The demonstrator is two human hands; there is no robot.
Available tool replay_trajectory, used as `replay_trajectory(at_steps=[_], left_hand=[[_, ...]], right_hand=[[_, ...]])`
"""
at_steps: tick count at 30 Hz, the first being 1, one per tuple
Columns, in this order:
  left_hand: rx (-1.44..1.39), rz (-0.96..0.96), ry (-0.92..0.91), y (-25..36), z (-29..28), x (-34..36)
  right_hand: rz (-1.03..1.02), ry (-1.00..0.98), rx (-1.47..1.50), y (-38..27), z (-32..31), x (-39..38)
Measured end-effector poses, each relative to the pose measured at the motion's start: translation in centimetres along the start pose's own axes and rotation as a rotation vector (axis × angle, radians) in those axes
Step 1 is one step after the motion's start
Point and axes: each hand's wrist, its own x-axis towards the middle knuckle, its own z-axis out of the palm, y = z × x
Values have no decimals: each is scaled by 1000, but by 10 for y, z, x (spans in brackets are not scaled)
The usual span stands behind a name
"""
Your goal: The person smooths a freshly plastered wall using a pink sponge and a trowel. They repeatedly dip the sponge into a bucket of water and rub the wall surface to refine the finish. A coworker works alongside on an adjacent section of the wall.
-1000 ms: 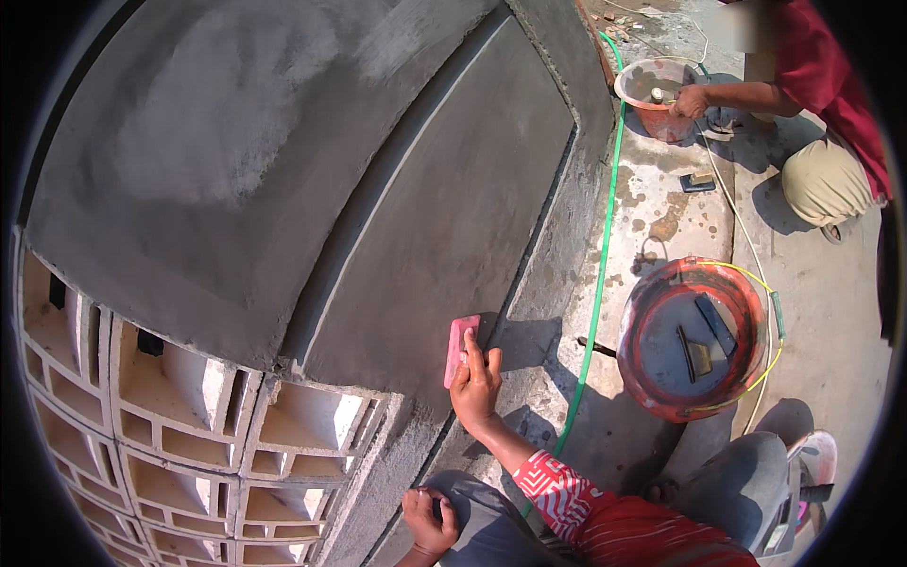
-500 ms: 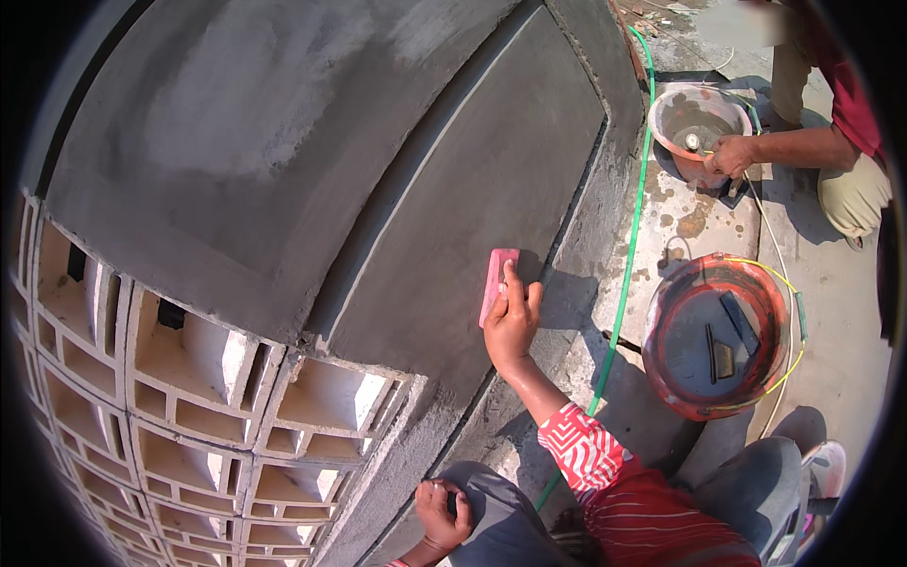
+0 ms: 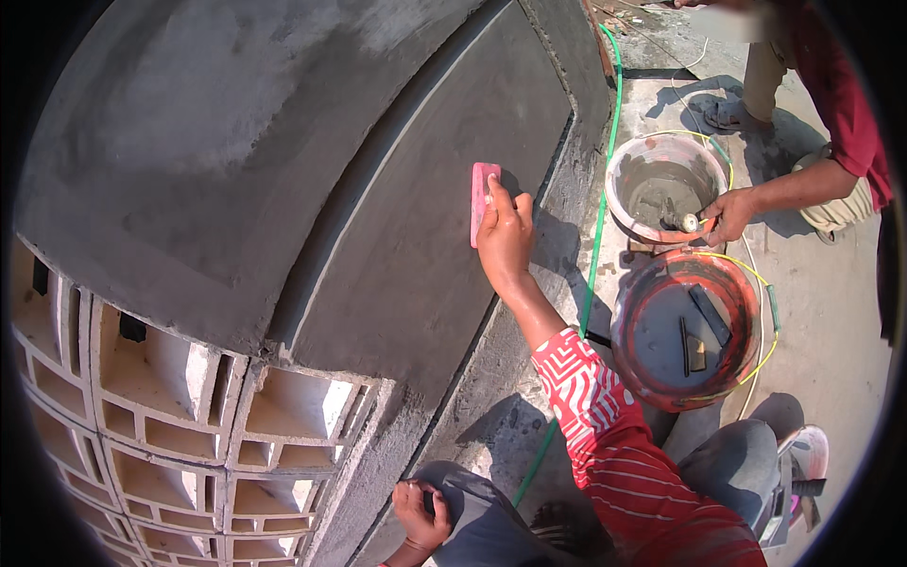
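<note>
In my right hand (image 3: 505, 231) is a small pink plastering float (image 3: 482, 203), its flat face lying against the smooth grey cement panel (image 3: 425, 198). My right arm reaches up from the lower right in a red and white sleeve. My left hand (image 3: 421, 515) rests on my knee at the bottom, its thumb apart from the fingers and no tool visible in it. On the right, an orange tub (image 3: 628, 364) of grey water holds a trowel (image 3: 693, 348) and a dark flat tool (image 3: 710, 315).
A co-worker's hand (image 3: 729, 217) grips the rim of a bucket (image 3: 619, 203) containing wet cement. A green hose (image 3: 597, 246) runs beside the wall. Pale ventilation blocks (image 3: 170, 416) form the lower left. Another bucket (image 3: 812, 454) stands near my leg at the lower right.
My right hand has slid the float farther up the panel. The co-worker's bucket has come closer to the orange tub and now stands right behind it. My left hand stays on the knee.
</note>
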Motion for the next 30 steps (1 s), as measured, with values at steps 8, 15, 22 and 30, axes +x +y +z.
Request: replay_trajectory(at_steps=[8, 15, 22, 30], left_hand=[[119, 10, -23, 32, -11, 5], [71, -50, -11, 39, 0, 11], [25, -89, 69, 17, 9, 5], [60, -83, 95, 25, -3, 4]], right_hand=[[-17, -318, -231, 23, -97, 207], [675, -680, -406, 131, -232, 252], [894, -937, -13, 150, -239, 246], [936, -832, 82, 121, -215, 223]])
